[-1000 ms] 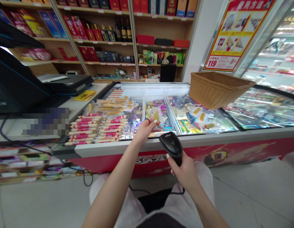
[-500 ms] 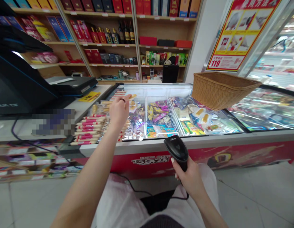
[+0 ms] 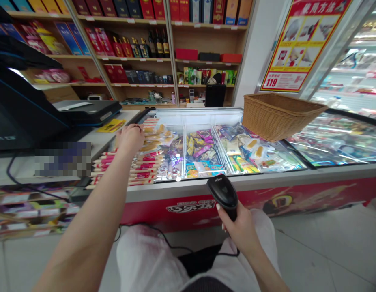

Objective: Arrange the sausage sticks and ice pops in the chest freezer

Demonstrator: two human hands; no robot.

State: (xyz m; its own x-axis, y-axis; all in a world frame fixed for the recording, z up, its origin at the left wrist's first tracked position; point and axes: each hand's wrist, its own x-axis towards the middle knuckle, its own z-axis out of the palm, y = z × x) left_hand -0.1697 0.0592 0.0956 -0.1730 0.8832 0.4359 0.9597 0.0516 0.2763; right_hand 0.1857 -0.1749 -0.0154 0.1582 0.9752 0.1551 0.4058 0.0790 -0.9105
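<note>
My right hand (image 3: 241,229) is wrapped round the handle of a black barcode scanner (image 3: 222,192), its head tilted up before the freezer's front edge. My left hand (image 3: 131,138) is over the left end of the open chest freezer (image 3: 190,187). Its fingers point away and are mostly hidden, so whatever they hold does not show. Close to it lie clear-wrapped yellowish snacks (image 3: 151,144). Nearer me are stacked pale sticks with pink-red bands (image 3: 147,166), partly covered by my left forearm. Colourful frozen packets (image 3: 203,144) fill the wire-divided middle section.
A wicker basket (image 3: 279,115) rests on the freezer's right part. On the left counter stand a dark checkout machine (image 3: 20,109), a flat scale (image 3: 90,111) and a yellow card (image 3: 111,125). The scanner's cable (image 3: 169,243) runs low past my knees. Stocked shelves (image 3: 127,56) rise behind.
My left hand has moved left across the freezer, from beside the first divider to its left end. The scanner stays in my right hand, and the view has shifted slightly.
</note>
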